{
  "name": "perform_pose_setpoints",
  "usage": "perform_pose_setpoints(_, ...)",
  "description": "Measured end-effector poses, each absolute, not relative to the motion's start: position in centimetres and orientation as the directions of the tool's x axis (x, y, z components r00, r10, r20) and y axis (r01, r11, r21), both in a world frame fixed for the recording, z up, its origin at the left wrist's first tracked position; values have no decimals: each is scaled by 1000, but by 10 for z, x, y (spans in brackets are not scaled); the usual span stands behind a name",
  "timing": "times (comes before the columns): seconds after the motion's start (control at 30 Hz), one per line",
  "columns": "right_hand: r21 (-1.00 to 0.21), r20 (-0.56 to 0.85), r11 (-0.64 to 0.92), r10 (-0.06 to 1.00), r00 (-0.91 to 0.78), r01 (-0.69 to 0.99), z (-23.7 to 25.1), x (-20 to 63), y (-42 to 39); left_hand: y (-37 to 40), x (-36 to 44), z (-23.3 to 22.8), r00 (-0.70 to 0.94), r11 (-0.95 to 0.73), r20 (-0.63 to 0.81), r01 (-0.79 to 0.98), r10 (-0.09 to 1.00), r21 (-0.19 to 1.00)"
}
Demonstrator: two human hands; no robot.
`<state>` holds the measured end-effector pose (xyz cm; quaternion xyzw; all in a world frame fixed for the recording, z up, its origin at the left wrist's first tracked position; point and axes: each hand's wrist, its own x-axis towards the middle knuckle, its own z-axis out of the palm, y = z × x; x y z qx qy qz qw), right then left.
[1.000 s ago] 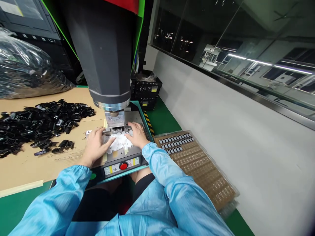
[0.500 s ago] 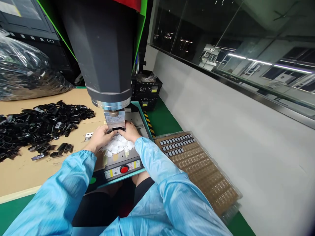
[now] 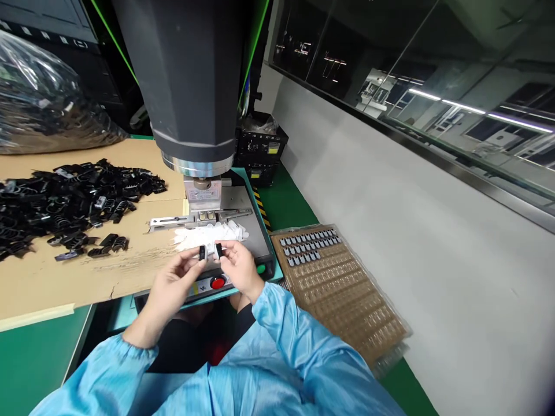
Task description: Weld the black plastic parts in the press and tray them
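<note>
My left hand [image 3: 167,286] pinches a small black plastic part [image 3: 202,252] with a pale side between thumb and fingertips. In my right hand [image 3: 241,270] is a similar small black plastic part [image 3: 218,250], also with a pale face. Both parts are held upright, a short gap apart, above the front of the machine base. Just behind them lies a heap of thin white pieces [image 3: 210,234]. Farther back, the metal fixture [image 3: 207,217] shows two round pale spots under the press head [image 3: 203,193].
Black plastic parts [image 3: 78,199] are piled on the cardboard-covered table to the left, near a clear bag [image 3: 47,104]. A red button [image 3: 217,282] and a green button [image 3: 261,269] are on the machine's front. At right lies a clear tray [image 3: 342,294] with rows of grey parts.
Both hands have drawn back from the fixture toward me, now each holding a small black part. The fixture, earlier covered by my hands, is in plain sight.
</note>
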<state>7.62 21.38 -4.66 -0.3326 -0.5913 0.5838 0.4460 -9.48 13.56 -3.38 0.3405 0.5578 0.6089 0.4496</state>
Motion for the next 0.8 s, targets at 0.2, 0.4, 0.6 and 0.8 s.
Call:
perform_pose_setpoints(0.2, -979, 147, 92, 935, -321, -181, -52, 80, 164, 104, -63, -42, -347, -5, -92, -267, 933, 964)
perform_pose_setpoints(0.4, -985, 156, 125, 940, -303, -120, -52, 88, 155, 98, -61, -51, -326, -2, -91, -274, 941, 962)
perform_pose_setpoints(0.6, -985, 167, 148, 941, -295, -86, -50, 89, 151, 95, -61, -54, -309, 17, -109, -286, 945, 958)
perform_pose_setpoints(0.8, -981, 119, 66, 946, -303, -181, -50, 88, 150, 95, -65, -48, -280, 33, -174, -446, 944, 895)
